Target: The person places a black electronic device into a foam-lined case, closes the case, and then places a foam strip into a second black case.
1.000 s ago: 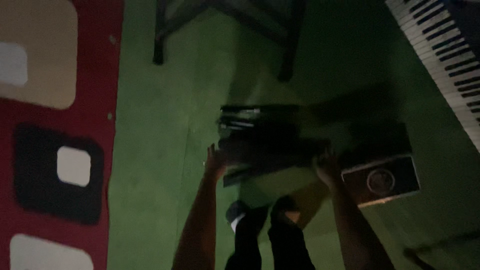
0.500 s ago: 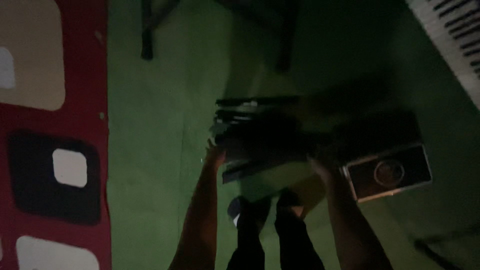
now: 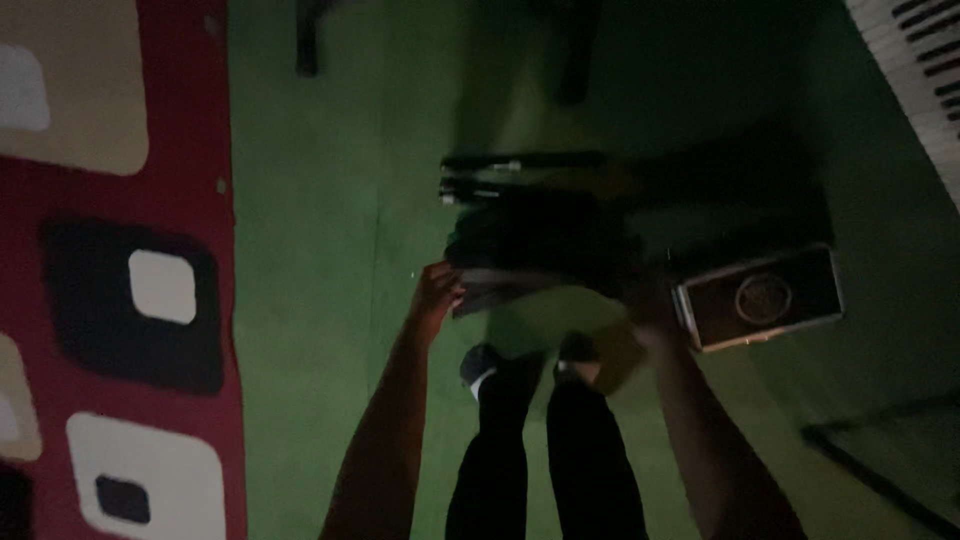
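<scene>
The room is very dim. I look down at my own dark-trousered legs (image 3: pixel 560 450) and shoes on green carpet. My left hand (image 3: pixel 437 292) grips the left end of a dark, flat, folded object (image 3: pixel 540 245) held low in front of my feet. My right hand (image 3: pixel 652 325) is at that object's right end, in deep shadow, and its grip is too dark to make out. Thin black bars (image 3: pixel 520 162) with pale tips lie just beyond the object.
A dark box with a metal rim and a round emblem (image 3: pixel 760 298) lies on the carpet to the right. A keyboard's keys (image 3: pixel 920 70) show at top right. Furniture legs (image 3: pixel 306 40) stand at the top. A red rug with squares (image 3: pixel 120 290) covers the left.
The view has slid, so the keyboard sits further right and the furniture legs higher. Both hands have stayed at the ends of the dark object, now a little lower in the picture.
</scene>
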